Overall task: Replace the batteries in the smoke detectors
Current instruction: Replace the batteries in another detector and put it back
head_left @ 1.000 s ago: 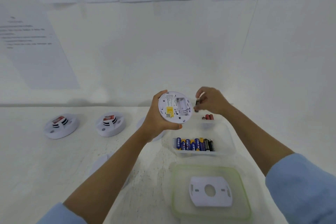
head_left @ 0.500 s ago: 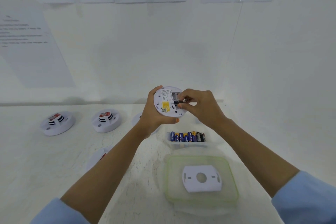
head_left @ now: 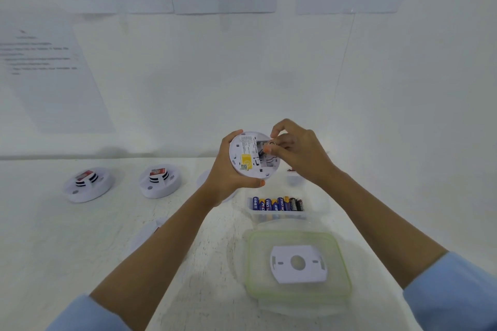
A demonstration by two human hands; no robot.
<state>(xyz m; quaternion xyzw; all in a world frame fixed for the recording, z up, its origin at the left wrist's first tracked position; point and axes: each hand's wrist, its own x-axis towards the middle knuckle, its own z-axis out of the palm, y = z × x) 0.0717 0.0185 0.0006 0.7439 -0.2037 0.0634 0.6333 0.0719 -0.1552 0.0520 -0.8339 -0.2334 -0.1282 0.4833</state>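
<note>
Smoke detector (head_left: 248, 160): held above the table (head_left: 53, 250), back face toward the camera, battery compartment exposed beside its yellow label.

1. Left hand (head_left: 228, 173): I read the fingers and thumb as wrapped around the detector's rim, gripping it.
2. Right hand (head_left: 302, 154): fingertips are pinched on a battery (head_left: 272, 143) at the open compartment. Blur prevents me from confirming whether it is seated.
3. Spare batteries (head_left: 277, 204): a row lying side by side in a clear container (head_left: 320, 205), on the table below the hands.
4. Green-rimmed lid (head_left: 251, 263): lies nearer the camera, just beside the container, with a white mounting plate (head_left: 298, 275) resting on it.
5. Two further detectors (head_left: 87, 184) (head_left: 160, 181): they sit on the table to the left, well apart from the hands.
</note>
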